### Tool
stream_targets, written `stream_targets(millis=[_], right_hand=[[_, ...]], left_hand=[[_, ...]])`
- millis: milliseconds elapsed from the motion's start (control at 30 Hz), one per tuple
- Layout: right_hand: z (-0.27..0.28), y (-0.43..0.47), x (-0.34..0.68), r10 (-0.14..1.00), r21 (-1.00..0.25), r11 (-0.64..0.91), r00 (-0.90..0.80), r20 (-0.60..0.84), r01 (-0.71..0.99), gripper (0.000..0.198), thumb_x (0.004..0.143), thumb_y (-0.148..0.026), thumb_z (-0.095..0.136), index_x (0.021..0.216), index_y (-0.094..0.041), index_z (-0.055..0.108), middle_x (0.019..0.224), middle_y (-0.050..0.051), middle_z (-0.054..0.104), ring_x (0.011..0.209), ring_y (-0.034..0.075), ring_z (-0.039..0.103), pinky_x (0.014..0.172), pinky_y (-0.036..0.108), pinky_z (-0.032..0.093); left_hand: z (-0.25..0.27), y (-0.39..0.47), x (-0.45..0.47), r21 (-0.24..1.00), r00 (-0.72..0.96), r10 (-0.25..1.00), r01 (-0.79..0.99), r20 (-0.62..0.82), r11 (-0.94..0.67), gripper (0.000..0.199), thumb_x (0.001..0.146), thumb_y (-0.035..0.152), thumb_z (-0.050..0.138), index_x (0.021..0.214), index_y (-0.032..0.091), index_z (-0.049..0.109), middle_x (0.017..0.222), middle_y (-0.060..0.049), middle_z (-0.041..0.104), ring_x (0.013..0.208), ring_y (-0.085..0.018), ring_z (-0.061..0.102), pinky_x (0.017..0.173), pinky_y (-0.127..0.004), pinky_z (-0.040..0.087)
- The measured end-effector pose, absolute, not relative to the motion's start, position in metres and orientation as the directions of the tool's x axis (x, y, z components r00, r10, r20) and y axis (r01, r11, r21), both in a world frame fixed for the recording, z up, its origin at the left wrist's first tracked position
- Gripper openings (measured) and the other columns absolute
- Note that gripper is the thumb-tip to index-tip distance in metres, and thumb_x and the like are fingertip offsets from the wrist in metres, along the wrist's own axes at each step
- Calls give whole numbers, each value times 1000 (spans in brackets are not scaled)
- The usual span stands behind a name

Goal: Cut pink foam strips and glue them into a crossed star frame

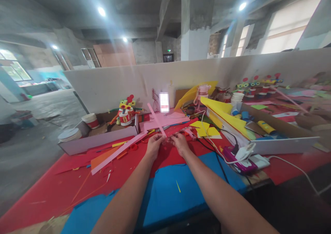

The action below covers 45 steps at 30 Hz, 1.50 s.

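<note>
My left hand is closed, thumb and fingers pinching the lower end of a narrow pink paper strip that slants up and away to the left. Beside it, my right hand has its fingers bent together at that same end; its fingertips are slightly blurred. A second, longer pink paper strip runs from near my left hand down to the left, over orange paper; whether it joins the first is hidden. Just beyond my right hand lies a pink glue gun, next to yellow paper pieces.
A box at left holds a paper-cup figure. At right stands a box with coloured tubes, near a purple power strip and cables. Blue sheets cover the red table's front. A white partition rises behind.
</note>
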State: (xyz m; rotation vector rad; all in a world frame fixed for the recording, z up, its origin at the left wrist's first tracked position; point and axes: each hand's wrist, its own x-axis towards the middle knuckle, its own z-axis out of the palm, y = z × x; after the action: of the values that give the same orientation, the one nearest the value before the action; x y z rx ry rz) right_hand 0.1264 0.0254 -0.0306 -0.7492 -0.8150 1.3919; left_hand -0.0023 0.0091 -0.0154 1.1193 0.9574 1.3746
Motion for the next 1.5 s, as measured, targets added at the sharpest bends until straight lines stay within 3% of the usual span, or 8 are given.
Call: stream_targets(millis=[300, 633, 867, 967, 1067, 1133, 1267, 1500], right_hand=[[-29, 19, 127, 989, -852, -30, -142, 52, -523, 38, 47, -42, 86, 65, -16, 65, 58, 1, 66, 55, 14, 62, 63, 30, 55], [-30, 17, 126, 981, -841, -38, -181, 72, -540, 45, 50, -46, 86, 77, -16, 67, 61, -2, 65, 57, 16, 66, 64, 33, 57], [-29, 19, 126, 996, -886, 35, -55, 68, -463, 47, 43, -46, 86, 73, -17, 66, 63, -2, 66, 56, 13, 62, 62, 29, 55], [-29, 20, 126, 996, -897, 80, 0, 89, -434, 43, 45, -46, 85, 73, -18, 66, 62, -2, 66, 56, 14, 62, 61, 30, 55], [-28, 21, 126, 995, -906, 101, 36, 95, -411, 41, 49, -46, 83, 73, -18, 65, 62, -1, 66, 57, 16, 63, 60, 31, 55], [-28, 21, 126, 995, -903, 96, 17, 97, -418, 40, 50, -46, 82, 73, -19, 64, 63, 0, 67, 57, 17, 64, 60, 31, 55], [-27, 19, 125, 993, -898, 89, -32, 114, -430, 42, 47, -45, 85, 70, -18, 63, 62, -1, 66, 57, 15, 64, 62, 30, 56], [-30, 21, 126, 990, -905, 73, -82, 118, -420, 47, 48, -54, 84, 68, -19, 59, 60, -3, 65, 55, 15, 63, 62, 33, 57]], left_hand=[[-13, 8, -1, 970, -3, 992, -211, 126, -124, 26, 59, 34, 80, 62, 13, 64, 52, 0, 59, 47, -9, 50, 48, -21, 40], [-14, 4, 2, 949, -27, 997, -308, 66, -71, 28, 52, 26, 83, 68, 14, 64, 57, 0, 65, 49, -10, 55, 50, -22, 44], [-13, 4, 2, 955, -35, 998, -291, 45, -53, 30, 54, 31, 83, 73, 13, 68, 61, -4, 68, 51, -13, 59, 51, -24, 46], [-10, 3, 4, 955, -43, 997, -286, 69, -78, 29, 54, 31, 83, 72, 12, 70, 64, -5, 69, 54, -14, 61, 53, -24, 48], [-8, 2, 5, 956, 49, 996, -286, 80, -62, 30, 53, 31, 85, 69, 11, 70, 63, -7, 69, 54, -14, 60, 53, -24, 48], [-7, 2, 6, 960, 90, 993, -277, 77, -49, 32, 54, 34, 85, 67, 10, 69, 60, -7, 68, 50, -12, 57, 49, -23, 46], [-8, 3, 3, 963, 13, 997, -262, 73, -67, 35, 55, 41, 85, 61, 10, 68, 53, -5, 65, 45, -12, 55, 45, -23, 44], [-10, 3, 1, 984, -39, 993, -134, 112, -116, 29, 56, 36, 84, 56, 12, 69, 53, -6, 66, 48, -14, 57, 49, -24, 42]])
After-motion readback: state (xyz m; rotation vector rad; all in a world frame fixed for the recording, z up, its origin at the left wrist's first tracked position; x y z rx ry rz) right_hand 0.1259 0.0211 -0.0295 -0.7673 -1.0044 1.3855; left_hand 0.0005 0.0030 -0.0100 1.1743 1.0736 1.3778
